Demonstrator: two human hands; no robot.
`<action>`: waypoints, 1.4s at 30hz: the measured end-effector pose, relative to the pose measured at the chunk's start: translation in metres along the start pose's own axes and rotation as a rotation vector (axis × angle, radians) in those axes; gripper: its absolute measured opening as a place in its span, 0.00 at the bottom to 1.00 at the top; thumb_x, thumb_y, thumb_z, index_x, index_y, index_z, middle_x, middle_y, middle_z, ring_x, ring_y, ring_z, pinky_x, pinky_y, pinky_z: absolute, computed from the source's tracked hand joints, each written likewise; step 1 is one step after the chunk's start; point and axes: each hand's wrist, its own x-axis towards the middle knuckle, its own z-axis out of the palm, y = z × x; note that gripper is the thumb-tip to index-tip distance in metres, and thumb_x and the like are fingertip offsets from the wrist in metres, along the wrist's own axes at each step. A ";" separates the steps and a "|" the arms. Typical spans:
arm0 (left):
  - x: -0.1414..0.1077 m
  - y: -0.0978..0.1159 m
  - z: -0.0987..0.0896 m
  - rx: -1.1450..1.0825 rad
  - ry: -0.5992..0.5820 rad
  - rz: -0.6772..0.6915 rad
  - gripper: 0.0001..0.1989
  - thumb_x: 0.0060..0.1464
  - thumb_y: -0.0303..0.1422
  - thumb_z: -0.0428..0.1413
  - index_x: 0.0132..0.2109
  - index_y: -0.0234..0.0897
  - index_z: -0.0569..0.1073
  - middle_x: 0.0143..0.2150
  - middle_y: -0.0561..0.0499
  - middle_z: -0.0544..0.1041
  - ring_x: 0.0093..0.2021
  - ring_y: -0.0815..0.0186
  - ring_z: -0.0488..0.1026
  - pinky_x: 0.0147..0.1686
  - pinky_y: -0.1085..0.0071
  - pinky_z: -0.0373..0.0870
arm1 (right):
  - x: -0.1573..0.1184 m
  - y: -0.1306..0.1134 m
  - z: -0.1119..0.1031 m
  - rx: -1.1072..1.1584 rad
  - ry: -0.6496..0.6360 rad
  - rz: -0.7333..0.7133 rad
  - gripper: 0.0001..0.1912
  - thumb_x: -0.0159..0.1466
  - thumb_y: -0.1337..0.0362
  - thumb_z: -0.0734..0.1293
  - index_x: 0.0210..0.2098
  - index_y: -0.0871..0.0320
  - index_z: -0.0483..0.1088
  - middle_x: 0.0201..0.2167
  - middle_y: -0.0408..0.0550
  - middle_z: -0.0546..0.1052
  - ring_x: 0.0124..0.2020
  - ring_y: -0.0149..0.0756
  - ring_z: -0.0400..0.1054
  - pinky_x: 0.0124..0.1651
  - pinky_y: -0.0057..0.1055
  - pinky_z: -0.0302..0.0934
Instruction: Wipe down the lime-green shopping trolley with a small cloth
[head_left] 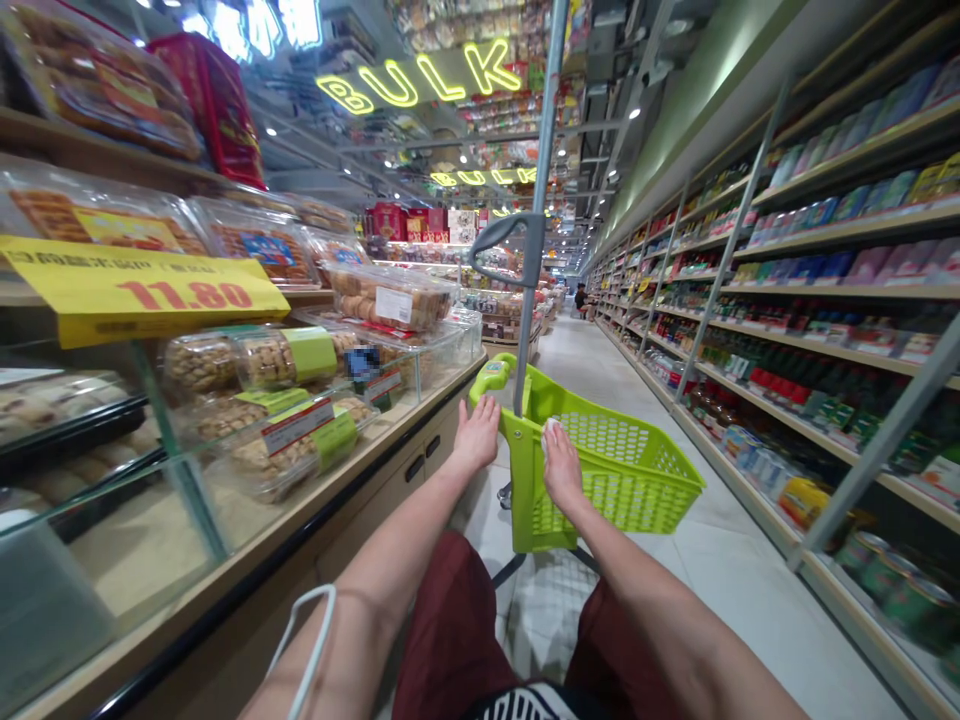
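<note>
The left grip (476, 435) and the right grip (562, 470) are apart from each other, and both rest on the top rim of a lime-green plastic shopping basket (622, 480). The fingers go over the rim, but from this view I cannot tell if they are clamped tight or only lying there. The arms reach forward above dark red shorts (450, 640), so the hands seem placed for pushing and steering the basket. A thin white cord (311, 640) lies against the left forearm. From the basket rises a tall metal pole (541, 130) with a grey handle (510, 240), probably set high for pulling.

Beside the left grip runs a wooden tabletop (300, 530), with clear packs of biscuits (390, 295) stacked behind a glass panel (180, 470), likely to show the food but protect it. A yellow price sign (135, 290) reading 11.80 hangs at the front, where a shopper can read it. On the right, long shelves (825, 340) hold bottles and packets, with labels turned to the aisle. Far ahead stands another person (580, 298), under a glowing BULK sign (420, 85).
</note>
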 end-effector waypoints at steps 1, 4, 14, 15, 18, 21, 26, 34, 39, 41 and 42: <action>0.001 0.001 0.001 -0.004 0.001 -0.012 0.31 0.48 0.26 0.43 0.61 0.30 0.52 0.65 0.42 0.48 0.64 0.57 0.41 0.58 0.44 0.34 | -0.002 0.005 0.000 -0.001 -0.001 0.006 0.28 0.59 0.76 0.48 0.58 0.61 0.56 0.61 0.53 0.55 0.63 0.35 0.42 0.61 0.42 0.44; 0.004 0.005 0.001 -0.011 -0.009 -0.039 0.31 0.48 0.26 0.44 0.61 0.30 0.52 0.65 0.42 0.48 0.64 0.57 0.41 0.58 0.45 0.34 | 0.000 0.013 0.002 0.008 -0.034 0.013 0.26 0.62 0.73 0.47 0.59 0.61 0.55 0.61 0.53 0.54 0.63 0.35 0.42 0.61 0.42 0.45; -0.002 0.013 -0.003 0.030 -0.024 -0.047 0.34 0.46 0.30 0.47 0.62 0.28 0.50 0.65 0.41 0.47 0.65 0.55 0.39 0.58 0.47 0.38 | 0.014 0.020 -0.009 -0.132 -0.271 0.049 0.27 0.63 0.72 0.45 0.61 0.56 0.49 0.63 0.48 0.49 0.64 0.39 0.39 0.61 0.43 0.42; -0.002 0.014 -0.003 0.032 -0.027 -0.046 0.35 0.46 0.30 0.48 0.62 0.28 0.50 0.65 0.41 0.46 0.65 0.55 0.39 0.58 0.47 0.38 | 0.014 0.021 -0.009 -0.142 -0.279 0.048 0.27 0.63 0.73 0.46 0.61 0.56 0.49 0.63 0.48 0.49 0.64 0.39 0.39 0.61 0.43 0.42; -0.002 0.015 -0.005 0.027 -0.046 -0.052 0.36 0.45 0.31 0.48 0.62 0.28 0.49 0.65 0.41 0.46 0.65 0.55 0.38 0.59 0.47 0.37 | 0.016 0.022 -0.006 -0.134 -0.247 0.045 0.29 0.60 0.76 0.47 0.60 0.56 0.51 0.63 0.50 0.51 0.64 0.39 0.40 0.60 0.45 0.43; -0.001 0.016 -0.006 0.016 -0.057 -0.058 0.36 0.45 0.31 0.48 0.62 0.29 0.49 0.65 0.41 0.46 0.65 0.55 0.37 0.59 0.48 0.36 | 0.020 0.024 0.000 -0.069 -0.179 0.033 0.30 0.58 0.78 0.48 0.58 0.57 0.55 0.61 0.53 0.54 0.63 0.41 0.43 0.59 0.49 0.44; -0.002 0.020 -0.007 0.017 -0.062 -0.059 0.36 0.46 0.32 0.48 0.62 0.28 0.48 0.66 0.40 0.45 0.65 0.53 0.35 0.59 0.48 0.34 | 0.023 0.029 0.005 0.063 -0.109 0.059 0.27 0.59 0.76 0.50 0.56 0.56 0.58 0.60 0.53 0.57 0.62 0.39 0.45 0.59 0.49 0.44; 0.001 0.021 -0.015 0.017 -0.079 -0.056 0.34 0.47 0.32 0.47 0.61 0.29 0.51 0.65 0.40 0.49 0.64 0.53 0.40 0.58 0.48 0.38 | 0.032 -0.014 0.006 0.137 -0.101 0.084 0.24 0.59 0.76 0.52 0.54 0.62 0.61 0.60 0.56 0.57 0.63 0.38 0.44 0.61 0.42 0.44; 0.000 0.022 -0.019 0.011 -0.072 -0.057 0.33 0.47 0.35 0.47 0.61 0.29 0.53 0.64 0.39 0.50 0.64 0.53 0.41 0.58 0.48 0.39 | 0.036 -0.051 0.006 0.201 -0.092 -0.060 0.29 0.54 0.78 0.55 0.56 0.64 0.59 0.61 0.56 0.55 0.62 0.37 0.45 0.62 0.38 0.45; -0.002 0.023 -0.018 0.012 -0.057 -0.062 0.33 0.47 0.35 0.47 0.60 0.29 0.54 0.64 0.39 0.50 0.64 0.53 0.42 0.58 0.49 0.40 | 0.031 -0.053 0.005 0.231 -0.081 -0.122 0.31 0.54 0.78 0.55 0.57 0.63 0.57 0.60 0.56 0.56 0.63 0.37 0.44 0.62 0.39 0.46; -0.003 0.024 -0.017 0.012 -0.046 -0.065 0.32 0.47 0.35 0.47 0.60 0.29 0.54 0.64 0.39 0.50 0.64 0.54 0.42 0.58 0.50 0.41 | 0.027 -0.052 0.005 0.241 -0.087 -0.157 0.31 0.54 0.78 0.55 0.58 0.63 0.57 0.60 0.55 0.56 0.62 0.37 0.45 0.62 0.40 0.46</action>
